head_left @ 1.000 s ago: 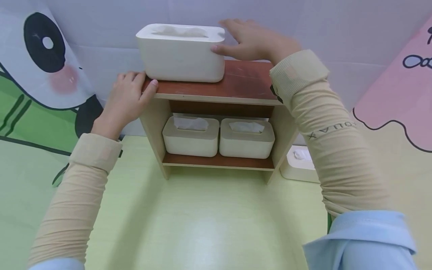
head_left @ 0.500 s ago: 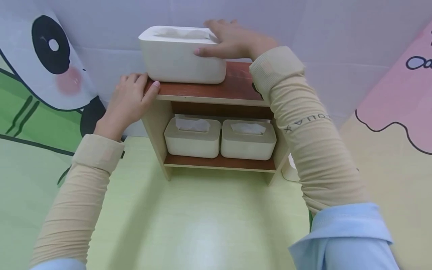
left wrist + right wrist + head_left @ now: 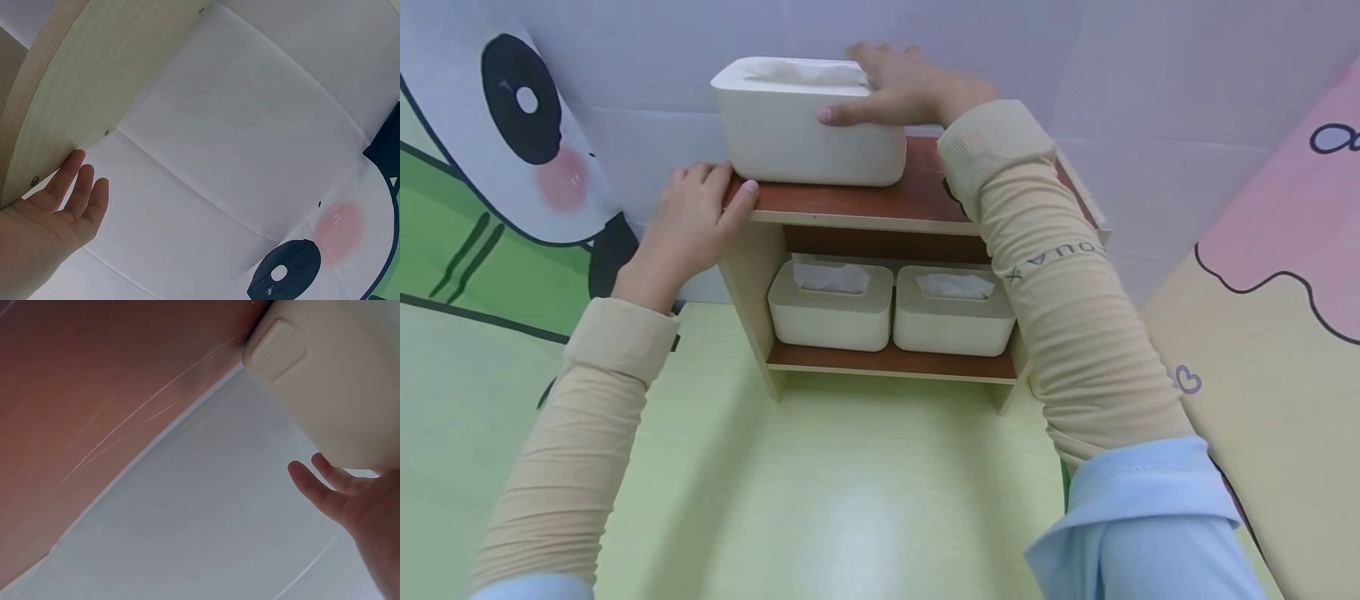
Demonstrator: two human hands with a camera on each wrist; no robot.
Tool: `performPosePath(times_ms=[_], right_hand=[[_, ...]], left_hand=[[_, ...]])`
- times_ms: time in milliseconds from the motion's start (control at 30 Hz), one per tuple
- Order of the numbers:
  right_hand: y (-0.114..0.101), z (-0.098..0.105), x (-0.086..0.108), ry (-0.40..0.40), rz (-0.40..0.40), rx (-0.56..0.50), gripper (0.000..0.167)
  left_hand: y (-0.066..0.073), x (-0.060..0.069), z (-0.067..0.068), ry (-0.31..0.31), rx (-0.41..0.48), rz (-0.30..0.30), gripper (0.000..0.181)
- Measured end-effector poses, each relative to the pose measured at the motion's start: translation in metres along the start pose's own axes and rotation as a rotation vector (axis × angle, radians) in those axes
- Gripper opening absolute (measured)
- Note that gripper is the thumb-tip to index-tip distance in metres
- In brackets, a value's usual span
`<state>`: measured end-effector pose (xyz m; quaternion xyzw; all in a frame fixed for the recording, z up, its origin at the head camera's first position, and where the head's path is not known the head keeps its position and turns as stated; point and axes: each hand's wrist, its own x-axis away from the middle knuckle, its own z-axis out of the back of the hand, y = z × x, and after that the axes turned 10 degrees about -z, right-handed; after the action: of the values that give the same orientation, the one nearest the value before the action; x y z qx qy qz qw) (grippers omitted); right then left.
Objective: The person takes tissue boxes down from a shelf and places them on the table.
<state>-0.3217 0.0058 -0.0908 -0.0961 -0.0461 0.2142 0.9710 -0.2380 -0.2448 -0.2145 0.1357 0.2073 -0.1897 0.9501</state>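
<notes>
A white tissue box [image 3: 805, 137] stands upright at the left of the small wooden shelf unit's reddish-brown top [image 3: 827, 198]. My right hand [image 3: 898, 92] spans its right end: the thumb lies across the front face, the other fingers reach over the back edge. In the right wrist view, fingertips [image 3: 300, 472] spread straight beside the box's back edge. My left hand [image 3: 688, 221] rests on the shelf's top left corner, thumb on the front. From the left wrist view, its loosely extended fingers [image 3: 78, 194] lie by the side panel [image 3: 106, 69].
Two more tissue boxes, a left one [image 3: 830, 304] and a right one [image 3: 953, 312], sit side by side on the lower shelf [image 3: 887, 361]. A pale green surface [image 3: 850, 467] lies in front. Behind the unit hangs a light printed cloth [image 3: 985, 50].
My right hand has moved left, from the box's right end further over it. The box keeps its place on the shelf. My left hand stays on the corner.
</notes>
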Motion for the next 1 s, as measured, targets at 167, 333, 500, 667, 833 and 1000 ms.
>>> performPosePath(times_ms=[167,333,500,667,833,1000], right_hand=[[-0.001,0.000,-0.001,0.016,0.009,0.001,0.093],[-0.002,0.001,0.000,0.017,-0.003,0.021,0.091],[-0.004,0.003,0.001,0.005,-0.022,0.052,0.092],[-0.009,0.005,-0.001,-0.018,-0.027,0.022,0.093],[-0.013,0.006,-0.004,-0.047,-0.031,-0.017,0.094],[-0.016,0.006,-0.008,-0.054,-0.026,-0.025,0.092]], left_hand=[[0.000,-0.001,0.001,0.008,0.001,-0.003,0.063],[0.001,-0.002,0.001,0.002,0.001,0.000,0.063],[0.001,-0.002,0.001,0.000,0.002,0.003,0.064],[0.001,-0.002,0.001,-0.008,0.006,0.007,0.065],[0.001,-0.002,0.001,-0.014,0.006,0.009,0.065],[0.002,-0.001,0.001,-0.011,0.006,0.010,0.065]])
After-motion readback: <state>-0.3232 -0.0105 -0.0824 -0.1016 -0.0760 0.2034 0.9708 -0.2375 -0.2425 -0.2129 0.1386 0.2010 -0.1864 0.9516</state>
